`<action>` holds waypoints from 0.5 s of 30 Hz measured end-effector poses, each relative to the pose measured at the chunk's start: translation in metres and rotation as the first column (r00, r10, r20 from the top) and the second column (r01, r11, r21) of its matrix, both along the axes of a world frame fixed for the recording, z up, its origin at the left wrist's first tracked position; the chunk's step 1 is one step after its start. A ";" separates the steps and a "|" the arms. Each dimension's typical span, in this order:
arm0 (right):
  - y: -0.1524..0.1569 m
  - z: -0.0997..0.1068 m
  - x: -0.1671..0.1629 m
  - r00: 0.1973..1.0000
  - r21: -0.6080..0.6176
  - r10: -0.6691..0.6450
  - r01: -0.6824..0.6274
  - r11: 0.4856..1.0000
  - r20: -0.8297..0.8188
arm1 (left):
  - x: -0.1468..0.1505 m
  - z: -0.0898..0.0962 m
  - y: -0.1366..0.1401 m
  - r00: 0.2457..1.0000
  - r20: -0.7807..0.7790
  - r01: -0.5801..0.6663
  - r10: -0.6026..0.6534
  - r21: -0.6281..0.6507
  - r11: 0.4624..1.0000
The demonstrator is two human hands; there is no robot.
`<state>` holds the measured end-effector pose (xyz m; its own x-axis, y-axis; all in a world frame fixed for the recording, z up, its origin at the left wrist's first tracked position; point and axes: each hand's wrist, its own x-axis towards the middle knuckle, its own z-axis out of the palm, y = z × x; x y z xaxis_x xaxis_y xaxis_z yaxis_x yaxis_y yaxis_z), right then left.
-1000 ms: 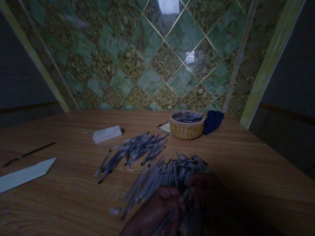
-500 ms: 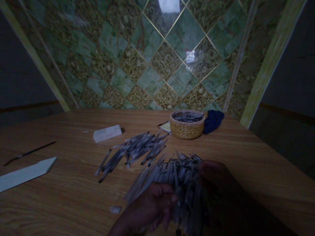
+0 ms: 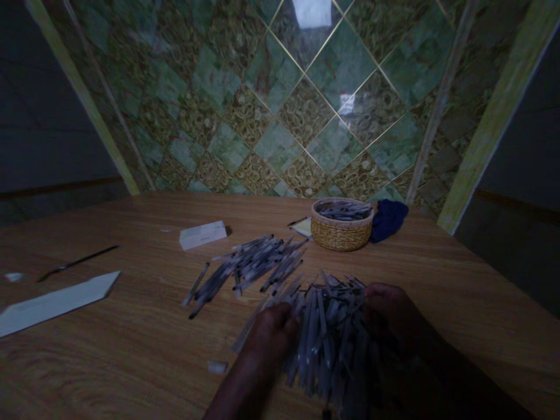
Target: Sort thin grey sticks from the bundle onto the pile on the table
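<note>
A big loose pile of thin, clear pens [image 3: 321, 326], some with dark ends, lies close in front of me, between my two hands. My left hand [image 3: 273, 332] rests against the pile's left side, fingers curled in; what they hold, if anything, is hidden. On the right side of the pile, my right hand [image 3: 389, 306] is closed too, dark in shadow, its fingertips out of sight. Just beyond is a second heap of similar pens [image 3: 254, 262], most of them pointing the same slanted way.
A woven basket [image 3: 341, 233] full of similar pens stands at the back, with a dark blue cloth [image 3: 388, 219] beside it. A white box [image 3: 202, 234], a pale flat strip [image 3: 61, 300], a thin dark stick [image 3: 79, 262] and a small whitish piece [image 3: 217, 366] lie on the wooden table [image 3: 144, 361].
My left hand has moved up and forward along the left side of the near pile. The right hand stays at the right side. The view has shifted slightly left.
</note>
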<state>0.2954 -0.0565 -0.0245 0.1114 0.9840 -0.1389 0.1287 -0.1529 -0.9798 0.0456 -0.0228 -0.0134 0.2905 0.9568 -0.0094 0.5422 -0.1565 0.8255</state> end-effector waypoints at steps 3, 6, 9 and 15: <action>0.011 0.001 -0.012 0.994 0.002 0.053 -0.054 0.999 0.097 | 0.004 -0.004 0.000 0.997 -0.061 -0.051 0.056 0.079 0.996; 0.023 0.002 -0.023 0.984 0.019 0.069 -0.073 0.997 0.162 | 0.008 -0.002 -0.005 0.990 -0.102 -0.081 0.095 0.130 0.988; 0.033 0.002 -0.031 0.969 0.038 0.070 -0.081 0.996 0.235 | 0.011 0.000 -0.010 0.985 -0.150 -0.060 0.084 0.162 0.985; 0.033 -0.003 -0.036 0.940 0.101 0.074 -0.114 0.988 0.333 | 0.012 -0.002 -0.012 0.967 -0.241 -0.032 0.083 0.207 0.978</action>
<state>0.2598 -0.0236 -0.0277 0.0373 0.9993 0.0064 0.4537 -0.0112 -0.8911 0.0573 -0.0344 -0.0151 0.2479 0.9614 0.1196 0.7381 -0.2674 0.6195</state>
